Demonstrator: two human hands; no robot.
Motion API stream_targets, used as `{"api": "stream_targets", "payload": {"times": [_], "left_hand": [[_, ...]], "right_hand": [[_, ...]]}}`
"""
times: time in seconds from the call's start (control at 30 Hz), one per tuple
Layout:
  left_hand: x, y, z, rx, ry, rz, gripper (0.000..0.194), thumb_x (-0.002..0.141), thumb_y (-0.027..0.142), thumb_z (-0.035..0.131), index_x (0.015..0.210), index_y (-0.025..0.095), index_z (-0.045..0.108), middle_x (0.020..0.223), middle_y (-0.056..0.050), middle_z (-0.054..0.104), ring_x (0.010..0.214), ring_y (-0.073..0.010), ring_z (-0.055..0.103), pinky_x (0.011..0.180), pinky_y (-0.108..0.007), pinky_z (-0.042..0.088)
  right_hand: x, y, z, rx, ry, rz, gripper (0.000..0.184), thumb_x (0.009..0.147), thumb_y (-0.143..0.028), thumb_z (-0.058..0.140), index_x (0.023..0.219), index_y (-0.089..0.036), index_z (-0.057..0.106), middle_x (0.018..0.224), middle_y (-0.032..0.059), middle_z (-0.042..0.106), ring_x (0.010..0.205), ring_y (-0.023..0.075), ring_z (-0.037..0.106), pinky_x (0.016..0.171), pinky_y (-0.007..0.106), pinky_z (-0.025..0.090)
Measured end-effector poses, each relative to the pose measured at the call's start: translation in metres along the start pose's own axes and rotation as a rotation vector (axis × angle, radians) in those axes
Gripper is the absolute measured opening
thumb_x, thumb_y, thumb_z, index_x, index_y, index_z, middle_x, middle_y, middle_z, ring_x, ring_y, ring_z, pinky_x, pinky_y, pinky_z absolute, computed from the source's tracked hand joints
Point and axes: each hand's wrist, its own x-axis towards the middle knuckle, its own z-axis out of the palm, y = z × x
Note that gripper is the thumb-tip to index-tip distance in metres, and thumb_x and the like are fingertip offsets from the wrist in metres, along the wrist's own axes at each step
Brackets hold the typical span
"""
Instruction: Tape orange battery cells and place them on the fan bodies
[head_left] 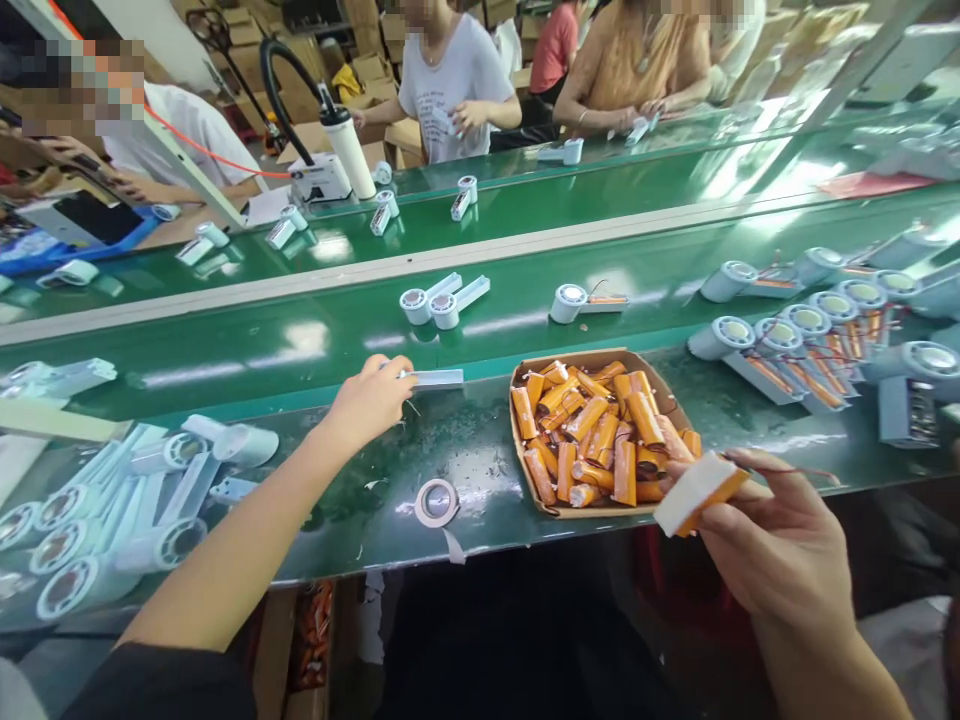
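My left hand [373, 400] is closed on a light-blue fan housing at the edge of the belt; the housing's long handle [441, 379] sticks out to the right and my fingers hide the rest. At the lower right, my right hand [772, 540] pinches an orange-wrapped battery pack [718, 503]. A white strip [694, 490] covers the pack's upper face, and a thin dark wire trails from it. Just left of that hand stands a cardboard tray [556, 512] heaped with orange battery packs [589, 418]. A roll of tape [437, 503] lies between my hands.
Light-blue fan housings [161, 455] are piled on the left. On the right stand several fans with batteries in their handles [806, 330]. More housings [445, 310] sit on the green conveyor belt [330, 345]. Across it, co-workers [457, 85] work beside a white cylindrical device [349, 150].
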Motion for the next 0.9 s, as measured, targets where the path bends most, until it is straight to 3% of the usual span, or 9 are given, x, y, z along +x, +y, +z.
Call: {"api": "stream_targets", "payload": {"times": [0.13,0.23,0.3,0.4,0.57,0.67,0.9], "left_hand": [[0.082,0.023,-0.007,-0.238,0.036,0.112,0.036,0.089,0.004,0.050,0.102,0.017,0.081,0.139,-0.016,0.066,0.137,-0.0382,0.048,0.103,-0.055,0.055],[0.118,0.025,-0.003,-0.388,0.030,0.147,0.026,0.087,0.008,0.058,0.088,0.017,0.082,0.130,-0.013,0.072,0.142,-0.0376,0.046,0.122,-0.059,0.041],[0.127,0.020,0.002,-0.457,0.019,0.172,0.018,0.086,0.014,0.066,0.084,0.020,0.082,0.124,-0.009,0.076,0.141,-0.0343,0.050,0.126,-0.054,0.037],[0.127,0.012,0.010,-0.585,0.009,0.165,0.015,0.086,0.028,0.070,0.087,0.023,0.084,0.129,-0.006,0.077,0.140,-0.0316,0.055,0.123,-0.046,0.043],[0.132,0.010,0.018,-0.745,0.068,0.056,0.036,0.093,0.040,0.058,0.110,0.021,0.084,0.130,-0.007,0.078,0.128,-0.0293,0.067,0.112,-0.038,0.051],[0.138,0.014,0.022,-0.791,0.102,0.019,0.036,0.091,0.041,0.060,0.107,0.022,0.085,0.123,-0.005,0.081,0.114,-0.0272,0.073,0.104,-0.035,0.054],[0.147,0.025,0.031,-0.849,0.168,-0.012,0.031,0.092,0.041,0.061,0.097,0.022,0.086,0.109,-0.005,0.083,0.101,-0.0246,0.073,0.095,-0.032,0.053]], "right_hand": [[0.037,-0.011,0.020,-0.103,-0.096,-0.093,0.039,0.074,-0.033,0.098,0.105,-0.028,0.076,0.088,0.0033,0.085,0.080,0.0294,0.084,0.065,0.038,0.072],[0.071,-0.014,0.039,-0.152,-0.202,-0.184,0.036,0.075,-0.035,0.097,0.101,-0.026,0.074,0.087,0.0024,0.084,0.080,0.0266,0.084,0.069,0.038,0.071],[0.096,-0.012,0.055,-0.199,-0.269,-0.199,0.037,0.078,-0.041,0.094,0.104,-0.026,0.073,0.085,0.0019,0.084,0.079,0.0245,0.082,0.069,0.036,0.068],[0.140,0.001,0.086,-0.414,-0.380,-0.156,0.039,0.084,-0.049,0.087,0.108,-0.023,0.071,0.081,0.0018,0.082,0.075,0.0220,0.079,0.068,0.034,0.061],[0.196,0.041,0.147,-1.151,-0.635,-0.195,0.023,0.099,-0.039,0.070,0.115,-0.022,0.069,0.089,0.0008,0.083,0.078,0.0178,0.073,0.072,0.027,0.049],[0.205,0.056,0.168,-1.363,-0.731,-0.221,0.021,0.098,-0.037,0.070,0.116,-0.025,0.072,0.097,0.0045,0.082,0.094,0.0243,0.075,0.076,0.028,0.047],[0.201,0.070,0.182,-1.585,-0.892,-0.150,0.039,0.100,-0.045,0.065,0.136,-0.029,0.071,0.121,0.0120,0.080,0.110,0.0334,0.075,0.085,0.036,0.053]]}}
